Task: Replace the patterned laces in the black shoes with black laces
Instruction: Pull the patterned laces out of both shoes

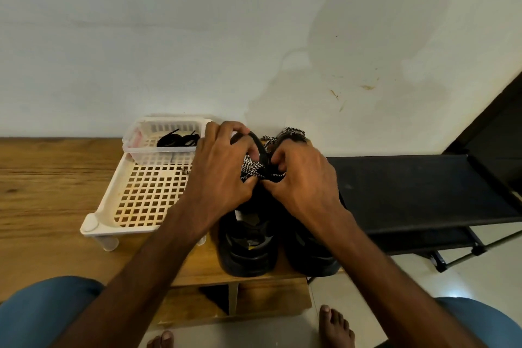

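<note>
Fingers (240,145) over patterned lace (250,165), eyelets hidden

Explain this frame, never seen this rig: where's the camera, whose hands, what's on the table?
There is no robot here. A person wears one wide-angle camera on the head, and it looks down at their own bare hands. The left hand and the right hand both pinch the patterned lace on one of the two black shoes. The shoes stand side by side on a wooden table. Beside them sits a white slotted tray. A small basket at its far end holds the black laces. A black rack stands to the right.
</note>
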Tool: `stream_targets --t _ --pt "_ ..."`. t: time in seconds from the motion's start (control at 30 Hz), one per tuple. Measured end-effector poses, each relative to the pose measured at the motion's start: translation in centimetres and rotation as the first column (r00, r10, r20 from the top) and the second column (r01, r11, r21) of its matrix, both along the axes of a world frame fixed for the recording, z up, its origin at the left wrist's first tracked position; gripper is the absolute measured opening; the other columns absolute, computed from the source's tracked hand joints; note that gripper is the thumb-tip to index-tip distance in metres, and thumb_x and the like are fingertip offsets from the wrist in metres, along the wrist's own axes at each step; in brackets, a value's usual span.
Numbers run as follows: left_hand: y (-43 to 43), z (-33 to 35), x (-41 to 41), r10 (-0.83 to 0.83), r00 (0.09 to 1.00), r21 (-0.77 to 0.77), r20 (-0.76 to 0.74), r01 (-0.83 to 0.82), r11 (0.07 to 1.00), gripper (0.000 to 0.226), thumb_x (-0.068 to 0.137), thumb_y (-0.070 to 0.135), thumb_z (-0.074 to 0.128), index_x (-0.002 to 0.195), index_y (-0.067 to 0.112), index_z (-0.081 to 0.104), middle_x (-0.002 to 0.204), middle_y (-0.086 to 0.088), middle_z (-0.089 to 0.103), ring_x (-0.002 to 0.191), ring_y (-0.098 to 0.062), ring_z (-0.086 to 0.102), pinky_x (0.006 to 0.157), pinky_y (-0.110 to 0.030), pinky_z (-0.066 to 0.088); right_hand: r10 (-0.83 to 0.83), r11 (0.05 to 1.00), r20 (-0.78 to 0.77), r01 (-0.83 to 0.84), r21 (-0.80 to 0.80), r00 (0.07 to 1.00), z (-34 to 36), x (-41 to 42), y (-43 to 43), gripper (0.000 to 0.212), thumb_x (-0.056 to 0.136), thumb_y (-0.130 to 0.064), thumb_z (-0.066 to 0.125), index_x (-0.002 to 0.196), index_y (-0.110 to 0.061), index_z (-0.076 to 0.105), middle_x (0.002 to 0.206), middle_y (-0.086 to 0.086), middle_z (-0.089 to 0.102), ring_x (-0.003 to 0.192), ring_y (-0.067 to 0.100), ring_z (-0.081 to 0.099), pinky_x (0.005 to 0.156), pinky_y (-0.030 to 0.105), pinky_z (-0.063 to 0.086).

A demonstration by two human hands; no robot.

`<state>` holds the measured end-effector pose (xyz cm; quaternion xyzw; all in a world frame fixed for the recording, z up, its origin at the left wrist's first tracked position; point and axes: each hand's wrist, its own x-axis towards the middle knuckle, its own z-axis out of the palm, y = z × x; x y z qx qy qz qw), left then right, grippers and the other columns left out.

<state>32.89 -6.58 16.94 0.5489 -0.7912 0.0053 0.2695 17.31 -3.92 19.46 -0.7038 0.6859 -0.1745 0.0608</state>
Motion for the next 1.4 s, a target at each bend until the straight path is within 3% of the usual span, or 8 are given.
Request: stream_targets --t 0.2,0.33,0.47,0.57,0.67,0.87,1.27,1.4 --pt "-0.6 -0.3 0.4 -0.165 0.986 -0.033 0.028 0.165 0.986 0.023 0.065 0.03 0.093 0.084 0.033 0.08 0.147 0.003 0.049 0.131 -0.024 0.033 0.099 -0.047 0.032 -0.031 0.994 0.071 0.024 0.104 0.997 -0.3 0.2 -0.1 0.032 0.086 -0.037 0.081 0.109 -0.017 0.074 0.094 0.002 0.074 0.088 0.019 0.072 0.081 0.039 0.062" --pt "-0.8 0.3 1.1 -0.22 0.963 -0.003 -0.157 0.222 0.975 0.018 0.069 0.035 0.09 0.086 0.037 0.082 0.146 0.013 0.051 0.12 -0.011 0.033 0.101 -0.049 0.033 -0.048 0.993 0.125 0.034 0.116 0.991 -0.1 -0.1 -0.1 0.026 0.086 -0.033 0.082 0.105 -0.017 0.076 0.09 0.001 0.075 0.086 0.016 0.072 0.08 0.035 0.062" --pt "-2.0 -0.1 2.5 0.011 0.922 0.051 -0.387 0.01 0.999 0.007 0.074 0.048 0.082 0.075 0.048 0.075 0.135 0.024 0.056 0.123 -0.016 0.045 0.101 -0.057 0.042 -0.07 0.993 0.146 0.054 0.108 0.987 0.1 0.0 0.0 0.025 0.085 -0.03 0.082 0.107 -0.021 0.073 0.095 -0.001 0.075 0.092 0.016 0.071 0.078 0.027 0.057" --pt "-2.6 -0.6 3.5 0.182 0.849 0.126 -0.497 -0.137 0.983 0.012 0.072 0.045 0.081 0.079 0.049 0.071 0.133 0.015 0.06 0.128 -0.023 0.051 0.105 -0.051 0.042 -0.081 0.992 0.187 0.062 0.107 0.979 -0.1 0.0 0.0 0.029 0.084 -0.03 0.084 0.109 -0.023 0.072 0.098 -0.001 0.074 0.096 0.017 0.07 0.086 0.033 0.058" --pt "-1.9 -0.5 2.4 0.089 0.91 0.075 -0.406 -0.064 0.995 0.033 0.075 0.033 0.084 0.105 0.039 0.073 0.142 0.008 0.053 0.134 -0.022 0.041 0.103 -0.035 0.028 -0.088 0.992 0.21 0.068 0.102 0.974 -0.2 0.0 0.1 0.034 0.083 -0.03 0.084 0.112 -0.024 0.068 0.1 -0.002 0.073 0.097 0.017 0.069 0.087 0.033 0.057" --pt "-0.6 -0.6 0.3 -0.247 0.961 -0.014 -0.124 0.247 0.969 0.024 0.069 0.03 0.084 0.092 0.036 0.078 0.155 0.008 0.039 0.137 -0.023 0.031 0.104 -0.047 0.03 -0.068 0.994 0.212 0.047 0.1 0.975 0.2 -0.1 0.1 0.028 0.085 -0.029 0.083 0.108 -0.023 0.07 0.101 -0.002 0.072 0.094 0.016 0.07 0.084 0.034 0.06" --pt "-0.5 -0.4 0.6 -0.244 0.969 -0.102 -0.022 0.241 0.965 0.011 0.073 0.033 0.086 0.083 0.032 0.08 0.154 0.003 0.043 0.138 -0.028 0.034 0.1 -0.049 0.035 -0.05 0.994 0.24 0.025 0.106 0.97 -0.1 -0.2 -0.2 0.028 0.084 -0.028 0.084 0.099 -0.028 0.061 0.096 -0.005 0.068 0.09 0.014 0.068 0.084 0.034 0.06" --pt "-1.0 0.1 1.5 -0.118 0.975 -0.188 -0.189 0.082 0.979 0.011 0.075 0.029 0.084 0.082 0.03 0.077 0.143 0.007 0.048 0.125 -0.022 0.04 0.094 -0.034 0.024 -0.062 0.994 0.244 0.039 0.1 0.968 -0.3 -0.3 -0.1 0.029 0.083 -0.026 0.085 0.104 -0.026 0.065 0.098 -0.005 0.069 0.091 0.013 0.068 0.08 0.029 0.057"
